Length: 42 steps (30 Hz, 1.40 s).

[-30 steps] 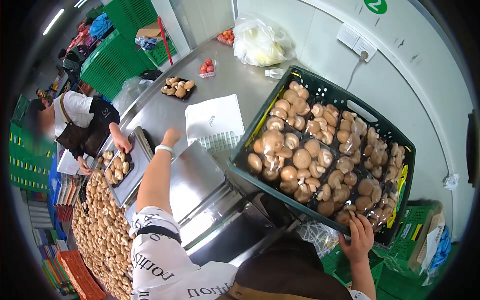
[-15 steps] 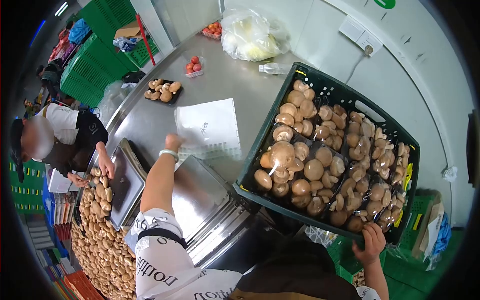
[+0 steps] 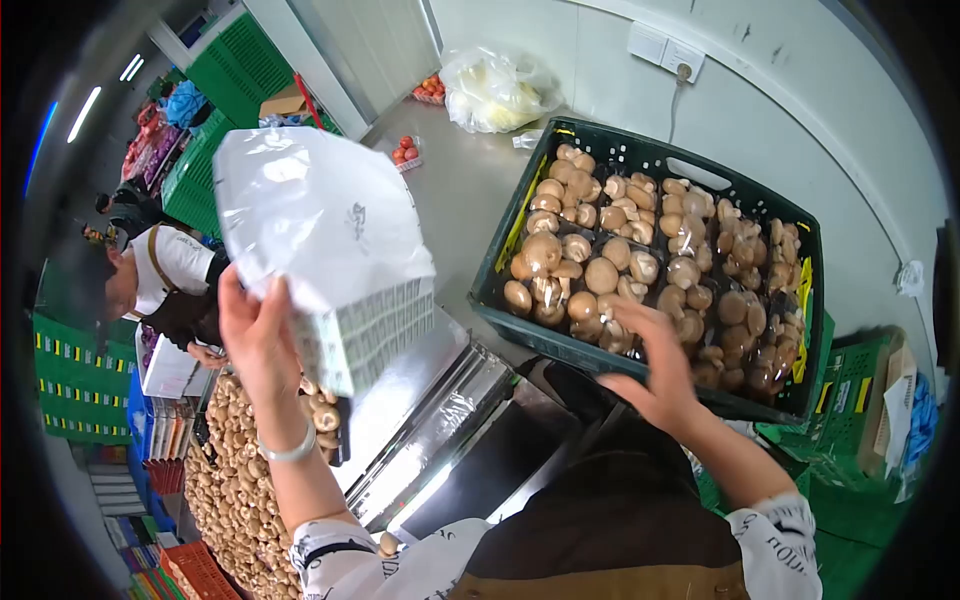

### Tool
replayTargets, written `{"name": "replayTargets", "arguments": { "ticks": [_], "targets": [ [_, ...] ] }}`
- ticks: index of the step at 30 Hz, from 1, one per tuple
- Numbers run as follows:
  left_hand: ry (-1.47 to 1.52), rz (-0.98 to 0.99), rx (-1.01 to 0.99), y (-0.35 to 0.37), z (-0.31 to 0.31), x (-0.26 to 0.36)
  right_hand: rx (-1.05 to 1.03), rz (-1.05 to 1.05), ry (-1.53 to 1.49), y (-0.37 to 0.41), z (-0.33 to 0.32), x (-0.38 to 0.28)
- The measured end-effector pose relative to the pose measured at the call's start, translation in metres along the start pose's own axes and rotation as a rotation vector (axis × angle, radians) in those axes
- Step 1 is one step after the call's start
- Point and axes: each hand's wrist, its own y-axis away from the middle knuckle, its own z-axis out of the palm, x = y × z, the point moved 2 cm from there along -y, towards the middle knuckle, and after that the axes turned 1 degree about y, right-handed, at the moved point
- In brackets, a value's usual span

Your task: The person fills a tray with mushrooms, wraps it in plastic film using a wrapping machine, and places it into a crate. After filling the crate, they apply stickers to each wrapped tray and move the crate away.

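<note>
Far left, green crates [image 3: 75, 385] stood stacked, yellow marks on the sides. A co-worker [image 3: 185, 262] in a white top and dark apron was behind the loose mushrooms [image 3: 240, 505], which lay in a big heap; red crate [image 3: 195, 572] at lower left, beside the heap. Next, left hand [image 3: 262, 335], bracelet [image 3: 288, 446] on the wrist: grip closed in a pinch, thumb and fingers on the lower left edge of the label sheets [image 3: 345, 215]. Sheets were held up and tilted above the steel surface [image 3: 455, 215], top one white with handwriting, rows of printed labels showing at the lower end. Partly hidden below them, more mushrooms [image 3: 323, 412] beside the heap. Behind the sheets, on the surface, a small clear tray of tomatoes [image 3: 405, 155], more tomatoes [image 3: 430, 90] farther back, then a clear plastic bag [image 3: 497, 90] with something pale inside, near the wall.

Right of that, right hand [image 3: 660, 375]: grip open, thumb and fingers spread, nothing in it, at the near wall of the dark green crate [image 3: 560, 340]; contact unclear. Crate was filled with rows of film-wrapped mushroom packs [image 3: 685, 272]. Wall socket [image 3: 665, 50] above it, plug in. Far right, blue plastic [image 3: 920, 425].
</note>
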Motion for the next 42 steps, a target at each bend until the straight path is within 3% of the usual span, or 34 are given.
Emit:
{"name": "replayTargets", "arguments": {
  "ticks": [1, 3, 7, 10, 15, 17, 20, 21, 23, 27, 31, 35, 38, 42],
  "targets": [
    [0.061, 0.021, 0.012, 0.017, 0.001, 0.022, -0.020, 0.126, -0.415, -0.015, 0.022, -0.006],
    [0.139, 0.041, -0.031, 0.048, -0.012, 0.042, -0.121, 0.134, -0.671, -0.038, 0.061, -0.016],
    [0.181, -0.081, 0.157, 0.101, -0.009, 0.054, -0.250, 0.298, -0.982, -0.050, 0.098, -0.026],
    [0.249, -0.179, 0.226, 0.133, -0.016, 0.040, -0.314, 0.274, -1.104, -0.043, 0.103, -0.028],
    [-0.025, -0.230, 0.341, 0.178, -0.009, 0.021, -0.048, 0.322, -1.093, -0.022, 0.062, -0.046],
    [0.178, -0.216, 0.384, 0.196, 0.015, 0.024, -0.020, 0.286, -1.073, -0.012, 0.043, -0.044],
    [0.110, -0.417, 0.109, 0.236, -0.003, -0.008, 0.017, 0.177, -0.897, 0.004, 0.025, -0.038],
    [0.076, -0.394, 0.074, 0.241, 0.005, -0.006, -0.019, 0.193, -0.825, 0.011, 0.018, -0.036],
    [0.076, -0.396, 0.128, 0.240, 0.029, 0.008, -0.093, 0.220, -0.681, 0.022, 0.002, -0.036],
    [-0.049, -0.395, 0.031, 0.242, 0.019, -0.001, -0.189, 0.223, -0.596, 0.040, -0.019, -0.031],
    [-0.260, -0.387, -0.019, 0.242, 0.031, 0.007, -0.102, 0.167, -0.240, 0.053, -0.044, -0.033],
    [-0.410, -0.306, -0.030, 0.244, 0.044, 0.004, -0.027, 0.193, -0.193, 0.074, -0.060, -0.031],
    [-0.460, -0.360, -0.048, 0.247, 0.050, -0.002, 0.043, -0.023, 0.023, 0.089, -0.071, -0.027],
    [-0.623, 0.005, -0.135, 0.237, 0.068, -0.003, 0.076, -0.118, 0.034, 0.103, -0.083, -0.025]
  ]
}}
